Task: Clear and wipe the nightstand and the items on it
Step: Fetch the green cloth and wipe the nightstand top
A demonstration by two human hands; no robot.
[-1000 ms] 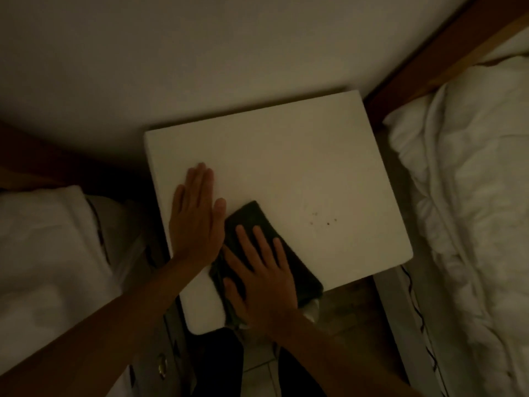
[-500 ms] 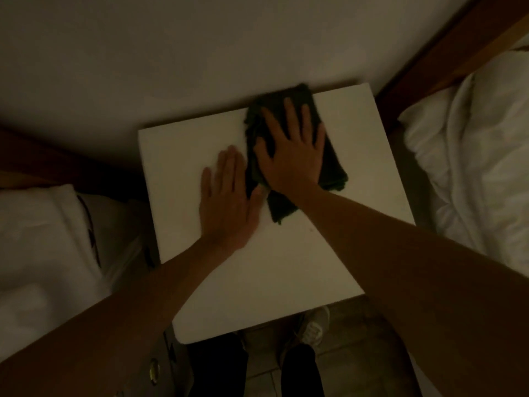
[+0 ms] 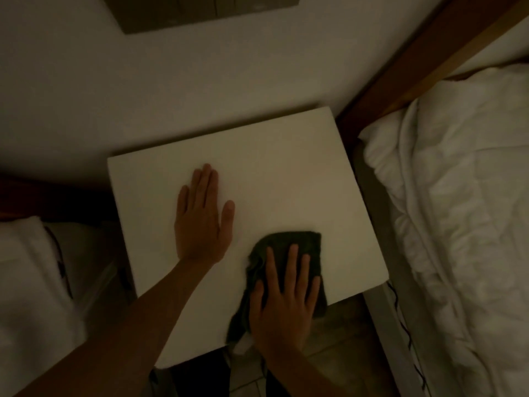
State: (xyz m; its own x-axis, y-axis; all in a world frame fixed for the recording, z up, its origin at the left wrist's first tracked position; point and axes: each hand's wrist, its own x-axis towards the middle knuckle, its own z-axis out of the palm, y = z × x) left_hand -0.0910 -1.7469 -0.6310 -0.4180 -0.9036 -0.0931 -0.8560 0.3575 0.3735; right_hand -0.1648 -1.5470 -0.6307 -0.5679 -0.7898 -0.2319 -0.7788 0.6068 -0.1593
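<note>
Right hand (image 3: 283,305) flat on dark cloth (image 3: 297,245) — left hand (image 3: 200,222) flat on nightstand (image 3: 286,173).

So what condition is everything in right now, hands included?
Nightstand: top bare apart from the hands and cloth.
Cloth: dark, crumpled, lying at the front edge and partly hanging over it.
Left hand: flat on the top, fingers straight.
Right hand: fingers spread, pressing the cloth down.
Duvet: white, rumpled, on the bed to the right.
</note>
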